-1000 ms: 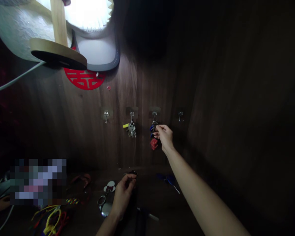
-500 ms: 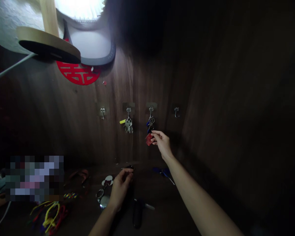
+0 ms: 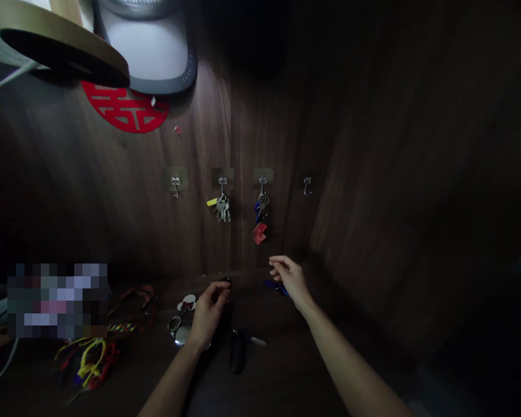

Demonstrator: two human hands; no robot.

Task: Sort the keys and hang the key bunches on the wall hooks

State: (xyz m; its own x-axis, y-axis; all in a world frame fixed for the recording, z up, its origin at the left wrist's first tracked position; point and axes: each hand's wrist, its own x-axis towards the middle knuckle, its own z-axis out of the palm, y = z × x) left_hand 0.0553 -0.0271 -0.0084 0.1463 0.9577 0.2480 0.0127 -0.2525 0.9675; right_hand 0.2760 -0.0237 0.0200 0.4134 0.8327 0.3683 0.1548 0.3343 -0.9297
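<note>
My right hand is in the air below the hanging keys, fingers loosely bent and slightly apart, holding nothing. Above it, a bunch of keys with a red tag hangs from the third hook. Blue-headed keys lie on the surface just behind this hand. My left hand rests low over the surface, thumb and index finger apart. At its fingertips lies a small dark key; whether they touch is unclear. Beside that hand is a keychain with a white flower-like charm and a round metal piece, partly covered.
A second key bunch with a yellow tag hangs on the second hook. The outer hooks are bare. A black fob with a key lies in front; colourful cords lie left. A lamp base and cap are above.
My right hand has let go of the red-tagged keys and moved down from them; they now hang free on the hook. My left hand stays beside the dark key. The view has shifted slightly.
</note>
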